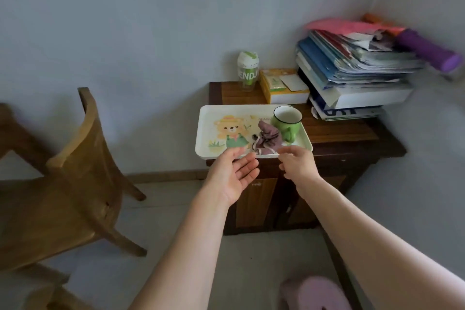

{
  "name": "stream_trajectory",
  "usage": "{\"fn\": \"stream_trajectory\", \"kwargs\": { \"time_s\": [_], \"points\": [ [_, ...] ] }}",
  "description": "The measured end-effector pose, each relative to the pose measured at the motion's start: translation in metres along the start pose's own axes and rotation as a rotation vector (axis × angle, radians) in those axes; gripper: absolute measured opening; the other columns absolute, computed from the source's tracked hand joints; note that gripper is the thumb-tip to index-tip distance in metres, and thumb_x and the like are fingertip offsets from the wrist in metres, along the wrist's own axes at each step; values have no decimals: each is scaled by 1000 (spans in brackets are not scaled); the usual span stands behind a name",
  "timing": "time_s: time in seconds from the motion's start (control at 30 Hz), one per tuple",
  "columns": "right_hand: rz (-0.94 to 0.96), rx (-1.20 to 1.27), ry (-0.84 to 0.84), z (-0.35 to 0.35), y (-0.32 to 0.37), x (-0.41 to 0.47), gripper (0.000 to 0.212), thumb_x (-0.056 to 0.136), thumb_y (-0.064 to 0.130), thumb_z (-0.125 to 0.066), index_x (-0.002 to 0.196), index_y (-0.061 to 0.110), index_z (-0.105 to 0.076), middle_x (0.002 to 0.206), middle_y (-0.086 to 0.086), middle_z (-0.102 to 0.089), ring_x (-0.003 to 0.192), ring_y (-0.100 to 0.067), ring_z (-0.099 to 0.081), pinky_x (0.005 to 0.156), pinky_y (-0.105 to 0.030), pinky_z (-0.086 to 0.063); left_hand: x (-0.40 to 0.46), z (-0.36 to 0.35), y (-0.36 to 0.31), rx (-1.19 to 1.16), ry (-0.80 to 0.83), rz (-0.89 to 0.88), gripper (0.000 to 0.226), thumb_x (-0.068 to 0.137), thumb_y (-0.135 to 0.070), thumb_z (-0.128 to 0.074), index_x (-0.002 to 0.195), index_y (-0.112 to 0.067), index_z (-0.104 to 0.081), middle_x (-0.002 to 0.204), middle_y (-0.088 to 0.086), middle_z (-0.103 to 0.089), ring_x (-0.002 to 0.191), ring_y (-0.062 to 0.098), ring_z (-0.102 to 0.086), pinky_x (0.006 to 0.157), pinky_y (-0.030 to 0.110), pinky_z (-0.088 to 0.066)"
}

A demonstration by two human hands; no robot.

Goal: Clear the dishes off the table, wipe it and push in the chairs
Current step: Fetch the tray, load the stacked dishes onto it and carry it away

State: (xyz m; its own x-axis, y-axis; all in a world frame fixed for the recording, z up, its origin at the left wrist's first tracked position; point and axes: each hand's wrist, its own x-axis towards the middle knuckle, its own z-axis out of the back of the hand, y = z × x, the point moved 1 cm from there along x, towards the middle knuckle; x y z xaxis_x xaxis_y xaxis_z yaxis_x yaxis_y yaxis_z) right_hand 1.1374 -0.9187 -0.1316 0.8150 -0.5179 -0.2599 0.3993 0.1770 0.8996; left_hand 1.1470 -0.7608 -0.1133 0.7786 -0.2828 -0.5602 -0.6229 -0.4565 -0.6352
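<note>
On the cabinet (339,131), the tray (208,131) lies just beyond both hands.

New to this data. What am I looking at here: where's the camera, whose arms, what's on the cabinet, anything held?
There is one picture, from a wide-angle camera worn on a person's head, looking forward and down. No robot: the two bare arms are the wearer's. The left hand is open, palm up, and the right hand has loosely curled fingers; both are at the near edge of a white bear-print tray and neither has a grip on anything. The tray sits on a dark wooden cabinet and carries a green mug and a crumpled purple cloth. Behind are a bottle, a box and stacked books. A wooden chair stands at left.
</note>
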Motion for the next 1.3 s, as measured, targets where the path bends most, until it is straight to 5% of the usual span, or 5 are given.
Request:
{"fn": "stream_trajectory", "kwargs": {
  "time_s": [0.43, 0.67, 0.87, 1.13, 1.3],
  "points": [
    [-72, -498, 66, -36, -4, 122, 32, 94, 22, -50, 121, 21, -68, 118, -12, -65, 117, -34, -46, 108, -42, -35, 135, -35, -41, 250, -80, 83, 44, 89, -38, -66, 131, -28, -54, 140, 10, -51, 131, 33, -44, 98, 38, -42],
    [150, -635, -123, -63, 20, 131, 17, 85, 22, -58, 79, 15, -72, 83, -8, -70, 87, -31, -60, 78, -36, -48, 173, -36, -53, 301, -68, 241, 21, 92, -34, -60, 103, -16, -61, 94, 8, -63, 76, 24, -62, 54, 29, -49],
    [251, -278, 16, -94, 71, 135, 21, 81, 20, -67, 96, 16, -53, 87, 2, -60, 86, -21, -58, 71, -30, -43, 192, -39, -72, 164, -75, 226, 39, 87, -52, -61, 98, -16, -69, 84, 9, -70, 82, 24, -67, 58, 31, -51],
    [386, -217, 262, -86, 98, 160, 67, 77, 19, -68, 140, 31, -47, 128, 2, -54, 112, -14, -55, 103, -34, -44, 198, -57, -105, 68, -80, 42, 33, 91, -38, -61, 110, -12, -68, 106, 14, -72, 96, 23, -69, 76, 35, -55],
    [452, -332, 10, -47, 118, 177, 52, 78, 11, -62, 127, 28, -57, 115, 1, -65, 105, -22, -60, 89, -36, -50, 193, -93, -98, 61, 76, 10, 31, 95, -38, -55, 112, -14, -66, 91, 6, -69, 89, 19, -66, 80, 34, -54]
  ]
}}
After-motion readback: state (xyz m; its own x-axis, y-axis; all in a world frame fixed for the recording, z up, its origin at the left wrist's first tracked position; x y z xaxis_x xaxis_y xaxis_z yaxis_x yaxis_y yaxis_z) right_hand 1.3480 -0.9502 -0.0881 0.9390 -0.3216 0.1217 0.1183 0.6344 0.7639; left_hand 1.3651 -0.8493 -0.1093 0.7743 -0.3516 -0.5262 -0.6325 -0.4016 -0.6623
